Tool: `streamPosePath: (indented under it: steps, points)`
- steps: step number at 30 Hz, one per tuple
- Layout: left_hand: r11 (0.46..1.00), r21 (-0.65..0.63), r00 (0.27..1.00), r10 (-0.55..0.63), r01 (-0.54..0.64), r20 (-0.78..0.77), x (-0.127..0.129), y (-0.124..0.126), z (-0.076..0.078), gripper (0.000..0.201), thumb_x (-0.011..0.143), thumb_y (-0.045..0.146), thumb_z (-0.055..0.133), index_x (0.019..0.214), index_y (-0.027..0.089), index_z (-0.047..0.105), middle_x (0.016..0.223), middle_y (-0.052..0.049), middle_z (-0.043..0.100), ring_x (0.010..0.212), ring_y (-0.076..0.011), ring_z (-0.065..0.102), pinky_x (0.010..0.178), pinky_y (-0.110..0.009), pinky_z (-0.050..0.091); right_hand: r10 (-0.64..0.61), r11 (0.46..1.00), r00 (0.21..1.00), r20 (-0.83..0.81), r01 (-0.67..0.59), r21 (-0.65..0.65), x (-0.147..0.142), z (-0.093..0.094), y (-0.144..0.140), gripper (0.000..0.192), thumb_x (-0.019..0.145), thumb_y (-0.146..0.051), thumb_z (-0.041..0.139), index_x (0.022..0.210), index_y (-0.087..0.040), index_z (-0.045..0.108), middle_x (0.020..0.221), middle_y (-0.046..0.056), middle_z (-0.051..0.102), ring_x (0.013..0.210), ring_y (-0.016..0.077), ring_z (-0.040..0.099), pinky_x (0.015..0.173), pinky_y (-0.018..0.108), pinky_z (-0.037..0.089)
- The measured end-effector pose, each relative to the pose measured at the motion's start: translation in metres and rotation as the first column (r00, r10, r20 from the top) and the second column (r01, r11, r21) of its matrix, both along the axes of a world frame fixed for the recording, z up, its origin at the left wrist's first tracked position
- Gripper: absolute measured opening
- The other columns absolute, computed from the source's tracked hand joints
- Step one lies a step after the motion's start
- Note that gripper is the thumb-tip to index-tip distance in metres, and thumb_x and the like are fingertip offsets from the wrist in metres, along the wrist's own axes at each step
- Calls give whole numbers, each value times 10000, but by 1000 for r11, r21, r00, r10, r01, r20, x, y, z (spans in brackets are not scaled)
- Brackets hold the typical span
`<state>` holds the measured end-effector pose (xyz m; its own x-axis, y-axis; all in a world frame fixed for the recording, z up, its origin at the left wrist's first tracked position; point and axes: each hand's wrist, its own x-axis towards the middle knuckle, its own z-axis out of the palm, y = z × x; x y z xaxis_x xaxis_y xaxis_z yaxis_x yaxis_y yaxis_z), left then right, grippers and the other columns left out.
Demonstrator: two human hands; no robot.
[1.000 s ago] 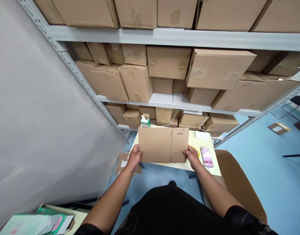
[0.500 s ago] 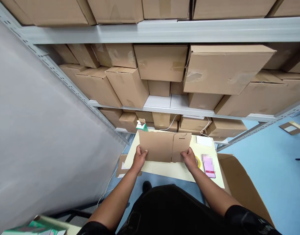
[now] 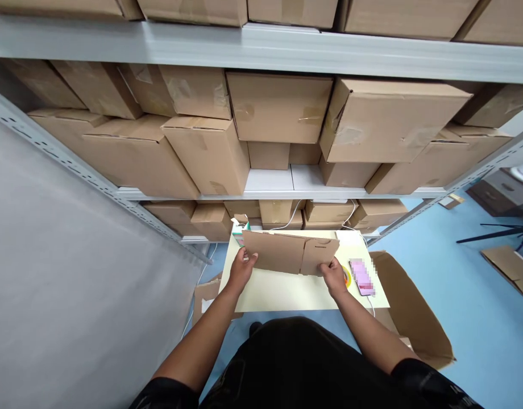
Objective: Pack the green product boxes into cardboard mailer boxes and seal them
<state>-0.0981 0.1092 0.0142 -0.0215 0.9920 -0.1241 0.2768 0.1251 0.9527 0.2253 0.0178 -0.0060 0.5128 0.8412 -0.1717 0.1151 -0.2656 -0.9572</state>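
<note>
A flat, folded cardboard box (image 3: 278, 253) is held up over the pale table (image 3: 282, 295), tilted, with a crease right of its middle and small dark print near its upper right. My left hand (image 3: 241, 270) is closed on its left edge, thumb on the near face. On the right side, my right hand (image 3: 333, 276) grips the lower right corner the same way. Just beside that hand lies a roll of yellow tape (image 3: 347, 276), partly covered by it. Behind the cardboard's left end stands a small green and white carton (image 3: 239, 230), its top flaps up.
A phone (image 3: 362, 277) with a pink screen lies at the table's right. Shelves (image 3: 261, 51) stacked with cardboard boxes (image 3: 282, 108) rise beyond the table. A large open carton (image 3: 410, 307) stands on the floor at right; a grey wall (image 3: 65, 272) flanks the left.
The cardboard has tilted, its lower edge rising away from the table's front edge, and both hands still hold it. The head view has shifted, showing more floor at right.
</note>
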Motion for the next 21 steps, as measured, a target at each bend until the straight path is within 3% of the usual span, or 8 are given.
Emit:
streamPosePath:
  steps: [5, 8, 12, 17, 19, 21]
  points:
    - [996, -91, 999, 11, -15, -44, -9, 7, -33, 322, 783, 255, 638, 1100, 208, 660, 1083, -55, 743, 1092, -256, 690, 955, -380, 520, 98, 983, 989, 107, -79, -165, 0, -25, -6, 232, 666, -398, 581, 800, -221, 649, 766, 28, 698, 794, 255, 648, 716, 339, 496]
    - [995, -96, 997, 30, -37, -72, -14, 0, -52, 335, 762, 216, 639, 1098, 219, 645, 1090, -49, 731, 1106, -256, 682, 981, -399, 511, 155, 979, 977, 145, -132, -154, 1, -36, -7, 244, 674, -372, 586, 836, -222, 688, 858, 41, 734, 891, 279, 679, 831, 394, 519]
    - [990, -59, 992, 125, -126, -25, -7, -9, -50, 400, 791, 248, 683, 1179, 227, 588, 1233, -76, 680, 1248, -257, 625, 1056, -419, 487, 182, 978, 973, 139, -165, -129, 4, -37, -10, 292, 705, -367, 611, 934, -216, 713, 957, 61, 751, 950, 286, 682, 892, 426, 521]
    - [977, 53, 977, 209, -207, -31, 16, -15, -25, 584, 813, 410, 771, 1309, 233, 520, 1429, -127, 536, 1374, -290, 513, 1059, -437, 507, 285, 955, 924, 256, -298, 10, 10, -3, -15, 305, 868, -446, 624, 1056, -226, 721, 1143, 93, 736, 1046, 269, 662, 863, 376, 528]
    - [974, 59, 974, 221, -218, -51, 25, -17, -19, 595, 802, 443, 792, 1288, 223, 529, 1404, -133, 532, 1344, -295, 528, 1041, -441, 524, 354, 919, 871, 341, -392, 48, 9, 18, -11, 269, 926, -457, 602, 997, -237, 739, 1093, 90, 741, 1060, 263, 663, 896, 370, 519]
    - [963, 32, 961, 271, -269, -52, 32, -18, -16, 624, 786, 466, 813, 1279, 211, 527, 1389, -143, 529, 1334, -301, 534, 1021, -444, 540, 488, 854, 775, 401, -518, -40, 6, 39, -4, 248, 961, -434, 584, 938, -253, 752, 983, 61, 750, 976, 244, 677, 883, 358, 513]
